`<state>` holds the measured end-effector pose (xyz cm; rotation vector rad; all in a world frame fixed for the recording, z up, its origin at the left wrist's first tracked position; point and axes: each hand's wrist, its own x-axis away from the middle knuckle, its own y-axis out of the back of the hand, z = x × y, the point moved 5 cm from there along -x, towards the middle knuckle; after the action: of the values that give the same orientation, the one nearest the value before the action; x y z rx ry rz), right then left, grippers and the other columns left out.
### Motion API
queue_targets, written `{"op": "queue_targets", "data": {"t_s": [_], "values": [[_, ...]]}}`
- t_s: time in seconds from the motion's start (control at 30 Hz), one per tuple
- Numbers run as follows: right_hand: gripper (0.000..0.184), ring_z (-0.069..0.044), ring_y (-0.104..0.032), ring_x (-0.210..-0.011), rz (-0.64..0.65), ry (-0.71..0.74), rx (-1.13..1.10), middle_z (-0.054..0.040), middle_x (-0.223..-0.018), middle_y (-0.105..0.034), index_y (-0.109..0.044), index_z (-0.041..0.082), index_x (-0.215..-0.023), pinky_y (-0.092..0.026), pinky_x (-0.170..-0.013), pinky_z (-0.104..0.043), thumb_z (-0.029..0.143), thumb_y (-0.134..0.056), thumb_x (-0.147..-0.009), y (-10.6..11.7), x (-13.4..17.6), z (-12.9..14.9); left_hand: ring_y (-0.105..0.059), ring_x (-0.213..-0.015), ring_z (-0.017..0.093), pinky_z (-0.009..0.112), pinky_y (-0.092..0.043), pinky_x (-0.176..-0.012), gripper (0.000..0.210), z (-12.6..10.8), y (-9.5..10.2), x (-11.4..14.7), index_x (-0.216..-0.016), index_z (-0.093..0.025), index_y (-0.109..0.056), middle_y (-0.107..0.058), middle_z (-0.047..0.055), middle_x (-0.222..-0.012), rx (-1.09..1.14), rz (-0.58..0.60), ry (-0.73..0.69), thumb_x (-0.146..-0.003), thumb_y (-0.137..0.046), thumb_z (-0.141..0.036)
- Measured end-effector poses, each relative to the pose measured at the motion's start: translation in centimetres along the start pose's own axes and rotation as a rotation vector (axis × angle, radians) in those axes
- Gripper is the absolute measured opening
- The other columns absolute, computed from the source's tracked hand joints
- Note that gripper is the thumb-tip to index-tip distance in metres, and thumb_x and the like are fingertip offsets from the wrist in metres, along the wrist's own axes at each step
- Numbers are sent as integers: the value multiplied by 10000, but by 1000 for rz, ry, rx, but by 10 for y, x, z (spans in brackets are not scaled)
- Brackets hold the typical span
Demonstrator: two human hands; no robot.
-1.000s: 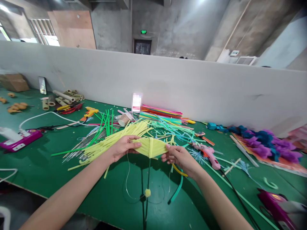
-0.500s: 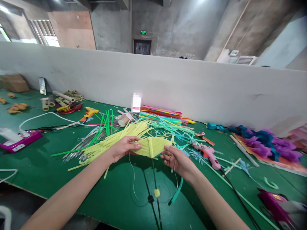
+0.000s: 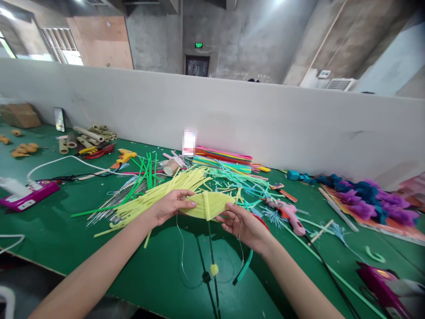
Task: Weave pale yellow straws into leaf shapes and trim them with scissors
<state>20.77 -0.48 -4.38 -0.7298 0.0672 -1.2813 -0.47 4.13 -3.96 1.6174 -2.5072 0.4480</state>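
My left hand pinches the left tip of a yellow leaf-shaped piece made of fuzzy pipe cleaners. Its right tip is between the thumb and fingers of my right hand. A yellow strip crosses the middle of the piece, and a thin dark stem runs down from it. On that stem sits a small yellow ball. Thin wire ends hang below both hands. Behind my left hand lies a heap of yellow pipe cleaners.
A pink glue gun with a black cord lies to the right. Farther left are a yellow glue gun, a purple power strip and bamboo tubes. Bundles of coloured pipe cleaners lie against the white partition.
The yellow piece and its stem have shifted slightly left. My right hand has moved a little left with it, and both hands still hold the tips.
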Motion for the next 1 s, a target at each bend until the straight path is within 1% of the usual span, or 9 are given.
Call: {"op": "queue_targets", "data": {"t_s": [0.17, 0.33, 0.43, 0.53, 0.63, 0.73, 0.8, 0.9, 1.0], "values": [[218, -167, -719, -797, 73, 13, 115, -83, -884, -743, -685, 126, -941, -557, -672, -214, 313, -672, -828, -8, 1, -3, -661, -767, 154, 252, -485, -702, 540, -1, -7, 3, -1036, -179, -604, -695, 15, -845, -36, 48, 41, -580, -850, -331], [231, -157, -717, -753, 81, 24, 186, -91, -835, -745, -690, 117, -882, -553, -660, -211, 342, -672, -830, -9, 1, -7, -641, -698, 150, 254, -467, -674, 524, -2, -10, 5, -1005, -170, -625, -654, -15, -724, -63, 49, 27, -562, -855, -327], [332, -179, -716, -805, 110, 43, 156, -99, -848, -742, -675, 129, -892, -549, -694, -236, 452, -604, -860, -10, 2, -5, -629, -711, 134, 231, -451, -664, 459, -3, -10, 4, -975, -172, -633, -653, -10, -754, -46, 62, -4, -590, -842, -310], [501, -201, -710, -842, 124, 55, 96, -114, -908, -733, -653, 146, -928, -542, -709, -269, 602, -449, -884, -9, 1, -2, -618, -707, 119, 215, -442, -652, 397, -4, -9, 4, -930, -175, -632, -655, -10, -790, 18, 53, -44, -607, -834, -288], [539, -198, -699, -865, 96, 59, 143, -127, -960, -720, -644, 139, -961, -531, -733, -280, 617, -405, -893, -5, -2, -3, -611, -711, 114, 214, -442, -658, 358, -9, -8, 6, -908, -188, -622, -655, -19, -809, 113, 60, -131, -626, -826, -272], [480, -202, -676, -933, 94, 64, 230, -141, -1050, -698, -633, 137, -1015, -513, -792, -304, 566, -448, -902, -5, -4, -9, -621, -847, 142, 241, -448, -777, 252, -17, -10, 9, -878, -180, -621, -670, 9, -884, 170, 139, -293, -704, -779, -270], [432, -200, -669, -948, 115, 66, 268, -141, -1103, -678, -613, 148, -1070, -503, -811, -316, 526, -494, -898, -9, -4, -13, -599, -1005, 171, 279, -421, -894, 173, -20, -12, 11, -862, -174, -619, -674, 44, -1017, 193, 207, -381, -763, -733, -258], [422, -192, -681, -895, 157, 33, 290, -130, -1108, -673, -558, 173, -1169, -497, -817, -334, 475, -572, -874, -18, 1, -18, -531, -1167, 187, 303, -376, -979, 114, -22, -14, 12, -872, -186, -611, -610, 62, -1242, 242, 259, -424, -804, -694, -225], [454, -162, -686, -776, 197, -24, 304, -109, -976, -700, -539, 165, -1193, -501, -742, -296, 464, -603, -857, -23, 4, -22, -464, -1263, 219, 309, -387, -981, 135, -23, -16, 12, -891, -194, -617, -535, 69, -1357, 265, 265, -411, -794, -703, -232]]}}
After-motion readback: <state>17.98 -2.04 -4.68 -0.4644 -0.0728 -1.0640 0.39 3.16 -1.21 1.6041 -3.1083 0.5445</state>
